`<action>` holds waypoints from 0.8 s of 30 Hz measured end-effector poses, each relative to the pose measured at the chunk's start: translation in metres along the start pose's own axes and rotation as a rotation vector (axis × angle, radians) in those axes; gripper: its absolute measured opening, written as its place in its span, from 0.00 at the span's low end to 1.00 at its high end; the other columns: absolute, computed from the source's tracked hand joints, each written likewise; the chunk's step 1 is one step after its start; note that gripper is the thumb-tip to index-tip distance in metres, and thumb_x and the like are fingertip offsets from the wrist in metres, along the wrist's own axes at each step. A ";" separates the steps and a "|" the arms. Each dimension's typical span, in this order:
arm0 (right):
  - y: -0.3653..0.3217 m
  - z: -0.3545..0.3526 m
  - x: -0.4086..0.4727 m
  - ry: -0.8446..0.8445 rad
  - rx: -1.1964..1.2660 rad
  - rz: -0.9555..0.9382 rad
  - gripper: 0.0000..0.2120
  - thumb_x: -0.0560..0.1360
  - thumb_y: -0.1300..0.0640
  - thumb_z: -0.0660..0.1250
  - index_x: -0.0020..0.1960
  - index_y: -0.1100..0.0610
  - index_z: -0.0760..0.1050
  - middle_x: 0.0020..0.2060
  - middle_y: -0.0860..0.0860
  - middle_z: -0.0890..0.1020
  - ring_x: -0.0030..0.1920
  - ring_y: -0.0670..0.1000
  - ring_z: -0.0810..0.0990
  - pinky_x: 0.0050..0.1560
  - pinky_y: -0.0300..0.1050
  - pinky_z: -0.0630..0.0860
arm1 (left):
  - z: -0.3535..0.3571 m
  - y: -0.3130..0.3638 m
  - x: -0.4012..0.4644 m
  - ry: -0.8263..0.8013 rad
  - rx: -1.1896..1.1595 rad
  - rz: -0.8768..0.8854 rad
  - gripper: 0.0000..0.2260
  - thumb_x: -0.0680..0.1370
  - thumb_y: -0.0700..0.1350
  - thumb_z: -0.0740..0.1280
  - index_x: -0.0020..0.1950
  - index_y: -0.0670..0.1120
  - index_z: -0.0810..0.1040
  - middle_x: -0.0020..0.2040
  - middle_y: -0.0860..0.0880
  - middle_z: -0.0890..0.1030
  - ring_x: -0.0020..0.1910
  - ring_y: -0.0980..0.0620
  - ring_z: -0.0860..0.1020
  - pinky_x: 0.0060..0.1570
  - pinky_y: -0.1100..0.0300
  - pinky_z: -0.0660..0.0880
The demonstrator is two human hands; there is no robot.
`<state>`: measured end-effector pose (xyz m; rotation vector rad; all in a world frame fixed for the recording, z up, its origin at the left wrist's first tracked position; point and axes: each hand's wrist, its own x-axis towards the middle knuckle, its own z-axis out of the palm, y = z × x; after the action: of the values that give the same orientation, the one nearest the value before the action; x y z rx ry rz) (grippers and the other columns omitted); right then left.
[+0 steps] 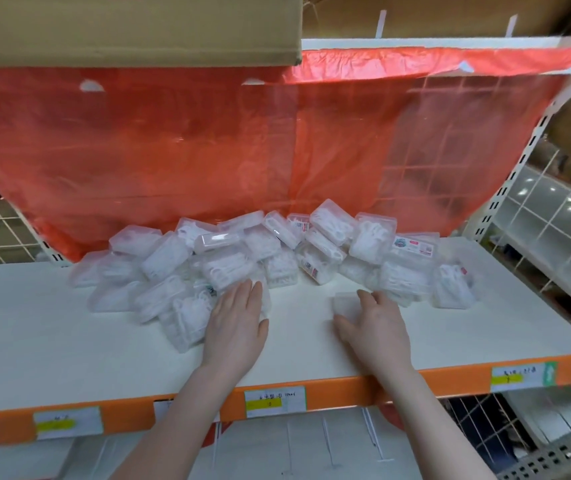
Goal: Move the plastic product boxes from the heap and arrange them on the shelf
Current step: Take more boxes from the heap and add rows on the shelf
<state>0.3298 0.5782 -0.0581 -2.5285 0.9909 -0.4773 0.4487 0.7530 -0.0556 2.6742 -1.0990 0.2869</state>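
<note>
A heap of several clear plastic product boxes (277, 258) with white contents lies along the back of the white shelf (52, 341). My left hand (237, 323) lies flat with straight fingers against the boxes at the heap's front left. My right hand (374, 323) has its fingers curled over one clear box (344, 303) lying apart from the heap on the shelf.
A red plastic sheet (208, 150) hangs behind the heap over a wire grid back. A cardboard box (131, 26) sits overhead. The shelf's orange front edge (346, 389) carries price labels. White wire racks (554, 230) stand at the right.
</note>
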 end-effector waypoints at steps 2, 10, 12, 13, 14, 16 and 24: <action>-0.002 -0.001 0.000 -0.024 -0.020 0.034 0.20 0.72 0.48 0.65 0.57 0.59 0.71 0.53 0.56 0.73 0.57 0.59 0.71 0.52 0.48 0.69 | -0.001 -0.002 -0.004 0.002 -0.019 0.024 0.26 0.79 0.47 0.60 0.76 0.44 0.59 0.75 0.46 0.61 0.74 0.49 0.58 0.72 0.57 0.53; -0.002 -0.006 -0.001 -0.171 -0.032 0.029 0.18 0.69 0.50 0.66 0.55 0.58 0.71 0.53 0.55 0.73 0.57 0.58 0.71 0.51 0.47 0.69 | -0.012 -0.022 -0.004 -0.011 -0.005 0.061 0.23 0.79 0.48 0.62 0.74 0.48 0.64 0.71 0.49 0.66 0.69 0.49 0.64 0.66 0.59 0.59; -0.005 -0.006 0.001 -0.179 -0.051 0.035 0.18 0.70 0.48 0.66 0.54 0.58 0.71 0.52 0.54 0.73 0.57 0.57 0.71 0.51 0.47 0.69 | -0.013 -0.025 -0.002 -0.024 -0.010 0.038 0.22 0.79 0.49 0.61 0.74 0.51 0.64 0.72 0.48 0.65 0.70 0.49 0.63 0.66 0.58 0.58; -0.006 -0.006 0.001 -0.178 -0.060 0.037 0.19 0.70 0.47 0.66 0.54 0.58 0.71 0.52 0.54 0.73 0.57 0.57 0.72 0.51 0.47 0.69 | -0.014 -0.024 -0.002 -0.033 -0.012 0.033 0.22 0.79 0.49 0.60 0.74 0.51 0.63 0.72 0.48 0.65 0.70 0.49 0.62 0.66 0.58 0.58; -0.007 -0.006 0.002 -0.175 -0.068 0.037 0.19 0.71 0.45 0.65 0.55 0.58 0.71 0.52 0.54 0.73 0.57 0.57 0.72 0.51 0.47 0.69 | -0.014 -0.024 -0.002 -0.039 -0.012 0.030 0.22 0.79 0.49 0.60 0.73 0.52 0.64 0.73 0.48 0.64 0.70 0.49 0.62 0.66 0.58 0.58; -0.007 -0.006 0.001 -0.168 -0.081 0.035 0.19 0.72 0.45 0.65 0.55 0.58 0.72 0.52 0.54 0.73 0.57 0.57 0.72 0.51 0.47 0.70 | -0.014 -0.023 -0.003 -0.031 -0.016 0.033 0.21 0.79 0.47 0.62 0.72 0.51 0.66 0.72 0.47 0.66 0.70 0.48 0.63 0.66 0.58 0.59; -0.001 -0.009 -0.005 -0.208 -0.094 0.002 0.18 0.71 0.48 0.65 0.56 0.56 0.72 0.52 0.53 0.73 0.58 0.55 0.72 0.51 0.46 0.69 | -0.017 -0.024 -0.014 -0.010 -0.003 0.030 0.22 0.78 0.52 0.62 0.70 0.48 0.67 0.66 0.50 0.70 0.66 0.49 0.66 0.64 0.58 0.62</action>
<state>0.3229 0.5809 -0.0505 -2.5950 0.9579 -0.1658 0.4542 0.7840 -0.0469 2.6612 -1.1421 0.2771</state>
